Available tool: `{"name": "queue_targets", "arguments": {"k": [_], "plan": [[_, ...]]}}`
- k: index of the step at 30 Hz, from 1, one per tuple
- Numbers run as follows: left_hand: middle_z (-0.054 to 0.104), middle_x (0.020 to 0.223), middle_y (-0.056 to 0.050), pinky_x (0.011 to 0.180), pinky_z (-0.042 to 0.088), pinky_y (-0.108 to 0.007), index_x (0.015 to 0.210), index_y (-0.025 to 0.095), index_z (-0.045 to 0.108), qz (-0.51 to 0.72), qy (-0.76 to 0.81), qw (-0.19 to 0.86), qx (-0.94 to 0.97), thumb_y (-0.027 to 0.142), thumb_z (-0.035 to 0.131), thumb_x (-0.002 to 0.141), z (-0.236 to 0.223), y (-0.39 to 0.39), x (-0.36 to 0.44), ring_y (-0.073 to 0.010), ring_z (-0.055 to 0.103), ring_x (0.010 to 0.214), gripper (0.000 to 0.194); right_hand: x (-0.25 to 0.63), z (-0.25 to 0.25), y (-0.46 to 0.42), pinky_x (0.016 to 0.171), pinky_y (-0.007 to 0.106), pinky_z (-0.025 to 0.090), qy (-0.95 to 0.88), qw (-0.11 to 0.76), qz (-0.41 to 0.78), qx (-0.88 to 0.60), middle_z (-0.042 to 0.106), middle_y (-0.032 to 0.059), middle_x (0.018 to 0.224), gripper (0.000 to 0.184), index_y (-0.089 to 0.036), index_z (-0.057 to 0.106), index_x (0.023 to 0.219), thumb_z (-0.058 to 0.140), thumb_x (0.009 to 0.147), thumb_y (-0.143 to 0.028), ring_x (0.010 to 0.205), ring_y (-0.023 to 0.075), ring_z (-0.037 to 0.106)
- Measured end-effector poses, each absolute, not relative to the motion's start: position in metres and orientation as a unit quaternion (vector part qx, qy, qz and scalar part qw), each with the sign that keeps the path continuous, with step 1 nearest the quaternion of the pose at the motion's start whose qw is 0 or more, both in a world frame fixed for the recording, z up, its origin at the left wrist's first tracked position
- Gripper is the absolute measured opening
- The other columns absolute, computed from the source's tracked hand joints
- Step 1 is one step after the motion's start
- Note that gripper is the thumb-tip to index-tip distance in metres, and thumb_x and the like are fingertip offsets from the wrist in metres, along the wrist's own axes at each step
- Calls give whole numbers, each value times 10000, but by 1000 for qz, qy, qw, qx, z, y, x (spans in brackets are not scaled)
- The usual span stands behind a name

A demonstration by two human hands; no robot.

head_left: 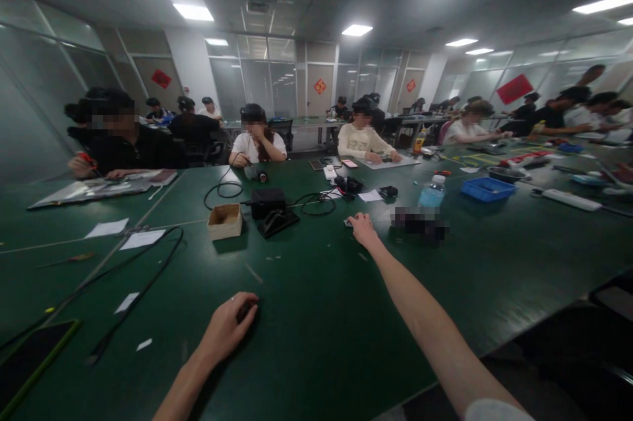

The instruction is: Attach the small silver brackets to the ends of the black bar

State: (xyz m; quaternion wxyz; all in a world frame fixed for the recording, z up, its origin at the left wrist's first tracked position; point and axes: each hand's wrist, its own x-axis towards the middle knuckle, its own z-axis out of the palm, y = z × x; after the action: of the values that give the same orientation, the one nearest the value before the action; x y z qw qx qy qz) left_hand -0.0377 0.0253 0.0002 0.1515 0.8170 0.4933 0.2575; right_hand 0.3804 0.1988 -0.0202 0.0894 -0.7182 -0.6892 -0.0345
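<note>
My left hand (228, 327) rests near me on the green table (316, 315), fingers curled round a small dark object (246, 309) that I cannot name. My right arm stretches far forward, and my right hand (362, 227) lies knuckles up on the table, fingers bent over a small pale piece (348, 223). Whether it grips the piece is unclear. A black stand (277, 221) and a small open cardboard box (225, 220) sit just left of the right hand. A blurred dark item (420, 223) lies to its right.
Black cables (138, 276) run across the left of the table beside paper slips (143, 238). A water bottle (432, 192) and a blue tray (487, 188) stand at the right. Several people sit working along the far side. The table edge falls away at the lower right.
</note>
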Motion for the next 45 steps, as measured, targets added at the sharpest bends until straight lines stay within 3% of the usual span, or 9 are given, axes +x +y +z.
{"name": "queue_targets", "arguments": {"k": [6, 12, 18, 24, 29, 37, 41, 45], "plan": [[670, 827, -34, 656, 512, -283, 967, 199, 608, 256, 485, 145, 824, 312, 441, 882, -3, 25, -40, -173, 625, 682, 219, 382, -22, 201, 877, 366, 383, -682, 92, -32, -724, 407, 124, 1254, 544, -262, 438, 1310, 463, 819, -32, 1126, 269, 362], [677, 844, -38, 677, 512, -290, 962, 199, 618, 256, 489, 153, 820, 303, 451, 876, -3, 24, -38, -178, 629, 704, 214, 385, -25, 203, 873, 352, 383, -688, 86, -25, -720, 412, 119, 1240, 465, -256, 528, 1228, 459, 819, -45, 1121, 268, 358], [678, 847, -45, 673, 512, -286, 957, 196, 621, 258, 485, 161, 820, 303, 455, 875, -2, 22, -38, -183, 633, 709, 213, 384, -26, 203, 873, 348, 375, -681, 98, -33, -725, 409, 127, 1240, 568, -248, 457, 1304, 457, 789, -7, 1113, 264, 364], [673, 862, -42, 673, 508, -284, 972, 205, 613, 256, 485, 157, 821, 291, 459, 883, -4, 23, -40, -179, 629, 719, 198, 384, -28, 204, 871, 341, 381, -685, 100, -32, -721, 414, 119, 1245, 501, -258, 547, 1227, 433, 805, -13, 1135, 266, 364], [673, 868, -42, 674, 504, -288, 980, 205, 606, 256, 489, 162, 818, 293, 451, 887, -2, 22, -39, -177, 624, 713, 201, 386, -29, 205, 866, 342, 388, -687, 103, -26, -719, 397, 118, 1267, 584, -268, 463, 1307, 469, 781, -14, 1132, 268, 370], [673, 865, -44, 711, 514, -310, 982, 212, 609, 260, 489, 170, 815, 305, 462, 881, -6, 23, -40, -193, 625, 753, 201, 386, -30, 206, 874, 327, 382, -687, 111, -26, -717, 410, 103, 1253, 497, -269, 557, 1205, 456, 787, -22, 1137, 264, 367], [670, 858, -48, 701, 508, -306, 978, 201, 615, 253, 492, 168, 816, 299, 457, 882, -5, 23, -40, -189, 622, 737, 209, 385, -30, 208, 889, 332, 372, -674, 127, -23, -727, 400, 106, 1272, 528, -274, 494, 1276, 463, 795, -58, 1145, 262, 379], [670, 873, -48, 687, 504, -296, 970, 197, 617, 252, 492, 172, 815, 278, 462, 877, -6, 23, -40, -183, 618, 734, 198, 393, -31, 212, 943, 443, 329, -632, 159, -25, -758, 347, 146, 1327, 565, -235, 356, 1386, 474, 833, -216, 1189, 327, 358]]}}
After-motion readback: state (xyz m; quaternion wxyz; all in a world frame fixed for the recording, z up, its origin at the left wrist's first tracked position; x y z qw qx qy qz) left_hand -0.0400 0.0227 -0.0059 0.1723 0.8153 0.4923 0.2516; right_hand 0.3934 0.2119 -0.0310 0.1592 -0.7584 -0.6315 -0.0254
